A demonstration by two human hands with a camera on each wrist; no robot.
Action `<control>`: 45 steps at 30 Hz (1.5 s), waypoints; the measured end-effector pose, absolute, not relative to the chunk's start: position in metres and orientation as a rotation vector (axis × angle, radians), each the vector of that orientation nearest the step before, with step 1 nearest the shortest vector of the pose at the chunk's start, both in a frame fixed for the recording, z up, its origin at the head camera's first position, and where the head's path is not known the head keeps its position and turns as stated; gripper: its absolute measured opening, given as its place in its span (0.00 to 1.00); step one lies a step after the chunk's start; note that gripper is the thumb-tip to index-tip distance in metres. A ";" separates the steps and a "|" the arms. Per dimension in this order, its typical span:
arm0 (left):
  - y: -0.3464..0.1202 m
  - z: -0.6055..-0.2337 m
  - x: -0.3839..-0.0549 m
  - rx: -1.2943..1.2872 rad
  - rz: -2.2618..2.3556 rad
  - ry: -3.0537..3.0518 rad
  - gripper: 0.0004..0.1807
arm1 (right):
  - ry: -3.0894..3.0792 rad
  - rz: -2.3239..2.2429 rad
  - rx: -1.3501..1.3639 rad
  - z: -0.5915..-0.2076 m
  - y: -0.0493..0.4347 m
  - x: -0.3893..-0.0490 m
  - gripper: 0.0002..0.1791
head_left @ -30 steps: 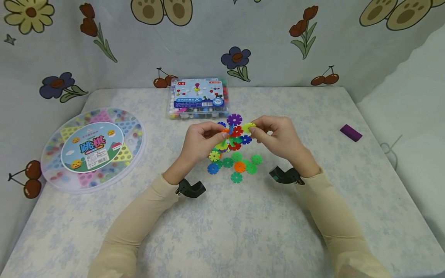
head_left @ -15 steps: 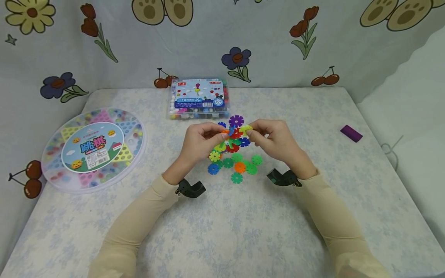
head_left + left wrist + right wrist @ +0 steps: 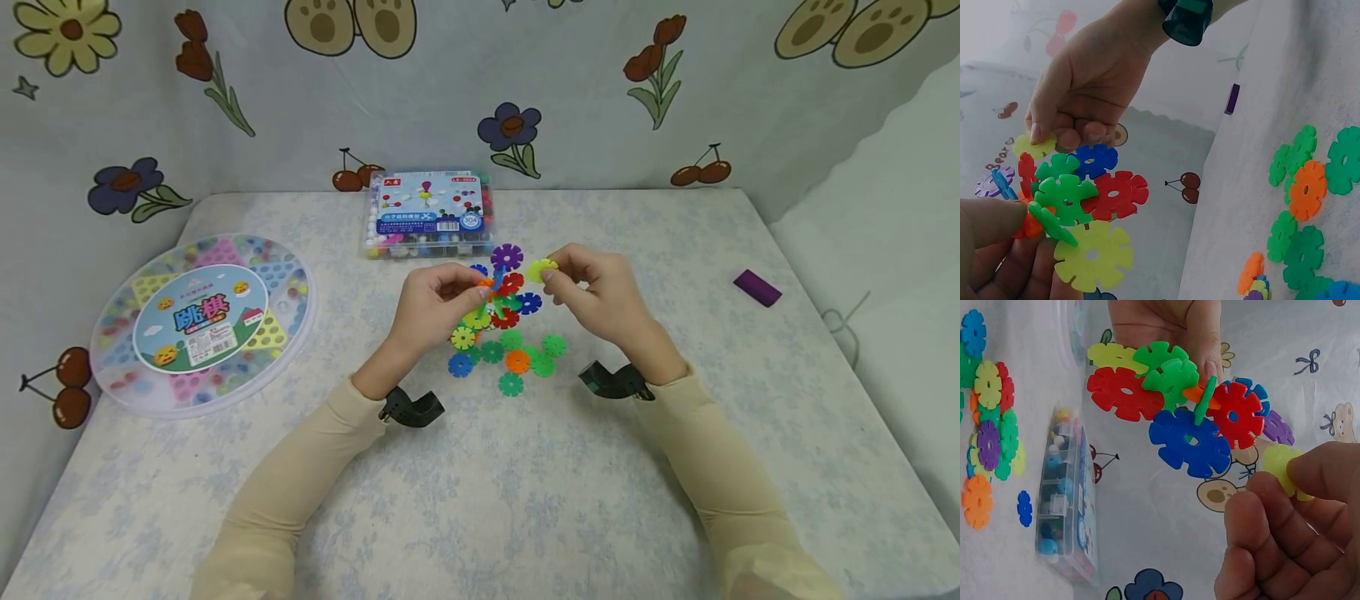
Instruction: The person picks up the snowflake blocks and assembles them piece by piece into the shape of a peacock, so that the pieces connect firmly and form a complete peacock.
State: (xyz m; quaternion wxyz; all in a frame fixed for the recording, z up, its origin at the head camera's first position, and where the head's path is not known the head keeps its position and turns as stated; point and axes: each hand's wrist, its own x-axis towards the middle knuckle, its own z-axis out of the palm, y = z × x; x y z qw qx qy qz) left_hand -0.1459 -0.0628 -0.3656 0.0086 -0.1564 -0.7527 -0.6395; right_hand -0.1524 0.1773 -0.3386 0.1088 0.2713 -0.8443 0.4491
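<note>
My left hand (image 3: 442,304) pinches an orange notched plastic disc (image 3: 1029,228) in a cluster of interlocked flower-shaped discs, held above the table. The cluster includes a blue disc (image 3: 1190,442), a red disc (image 3: 1238,417), several green ones, a purple disc (image 3: 507,257) and a yellow disc (image 3: 1092,257). To its right, my right hand (image 3: 596,287) holds a separate yellow disc (image 3: 538,269) between thumb and fingers. In the right wrist view that disc (image 3: 1277,464) sits close to the cluster's red and purple discs. Part of the orange disc is hidden by my left thumb and fingers.
Loose discs, among them an orange one (image 3: 517,361), lie on the table below my hands. Behind stands a clear plastic box (image 3: 429,213) of small parts. A round Chinese checkers set (image 3: 202,325) lies left, and a purple block (image 3: 757,287) far right.
My right hand moved left with the yellow disc to the cluster, then drew back slightly right and up. The cluster shifted a little, while my left hand stayed nearly still.
</note>
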 end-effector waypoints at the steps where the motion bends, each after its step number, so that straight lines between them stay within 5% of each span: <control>1: -0.063 -0.366 -0.146 -0.488 -2.002 -2.349 0.07 | -2.467 1.343 0.785 -0.339 0.177 -0.153 0.04; 29: -0.063 -0.367 -0.146 -0.536 -1.976 -2.342 0.07 | -2.584 1.361 0.807 -0.338 0.169 -0.149 0.06; 45: -0.065 -0.365 -0.148 -0.462 -1.960 -2.378 0.07 | -2.313 1.587 0.560 -0.341 0.174 -0.156 0.06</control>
